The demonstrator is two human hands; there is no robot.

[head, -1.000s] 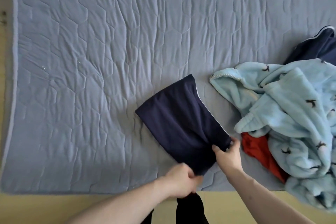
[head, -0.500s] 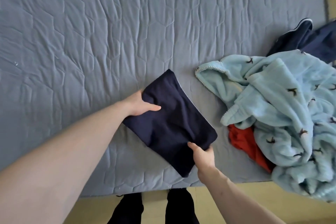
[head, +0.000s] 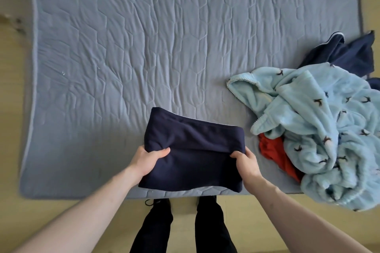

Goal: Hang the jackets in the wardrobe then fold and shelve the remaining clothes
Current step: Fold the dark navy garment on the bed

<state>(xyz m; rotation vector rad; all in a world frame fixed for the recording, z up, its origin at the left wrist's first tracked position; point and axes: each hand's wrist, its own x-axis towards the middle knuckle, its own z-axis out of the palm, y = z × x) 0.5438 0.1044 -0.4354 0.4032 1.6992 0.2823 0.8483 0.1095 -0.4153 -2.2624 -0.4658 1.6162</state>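
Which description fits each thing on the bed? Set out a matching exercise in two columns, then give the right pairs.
Things:
1. folded navy garment
2. light blue fleece
3. red garment
4. quilted bed cover

Descriptions:
A. partly tucked under the fleece
B. grey, spread flat
C. gripped by the left hand and right hand
D. crumpled, with small dark bird shapes

Pairs: 1-C, 2-D, 3-A, 4-B
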